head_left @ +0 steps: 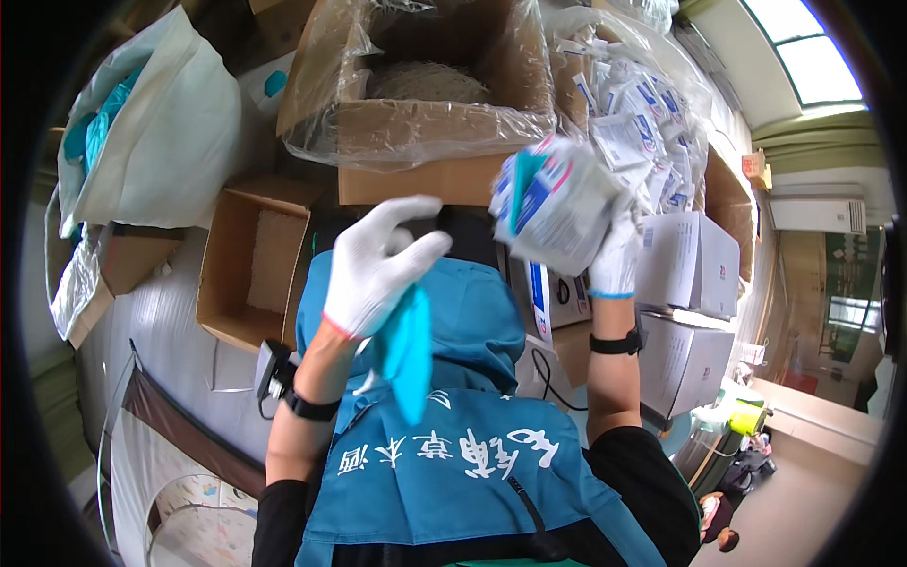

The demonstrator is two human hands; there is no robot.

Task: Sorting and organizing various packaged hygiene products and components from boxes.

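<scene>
Packets (562, 213), white and blue, bunched in the right hand (619, 248), fingers gripping their right side, near the right corner of the lined carton (444, 129); leftward, the left hand (370, 260) gapes, thumb and forefinger apart, teal cloth (406, 350) dangling, grip on it unclear.

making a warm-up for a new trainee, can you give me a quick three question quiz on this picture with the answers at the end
1. Multiple choice: which side's hand holds the bundle of printed packets? A) left B) right C) both
2. True or false: the left hand wears a white glove.
3. Short answer: on which side of the person does the small open brown carton stand?

Key:
1. B, the right hand.
2. True.
3. The left.
</scene>
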